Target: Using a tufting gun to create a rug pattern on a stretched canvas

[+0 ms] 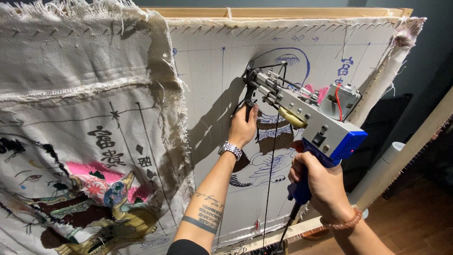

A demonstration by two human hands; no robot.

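Observation:
A silver and blue tufting gun (309, 118) is pressed nose-first against a pale cloth (222, 156) stretched on a wooden frame (283, 12). My right hand (318, 182) is shut around the gun's blue pistol grip. My left hand (243, 126), with a metal watch at the wrist, grips the black front handle close to the cloth. A dark yarn strand (270, 189) hangs down from the gun. Blue outline drawing and brown tufted patches show on the cloth around the gun's nose.
A second cloth (80, 141) with a partly tufted, colourful picture hangs at the left, overlapping the frame. A white roll (384, 165) leans at the right by the frame's edge. Wooden floor (415, 222) shows at lower right.

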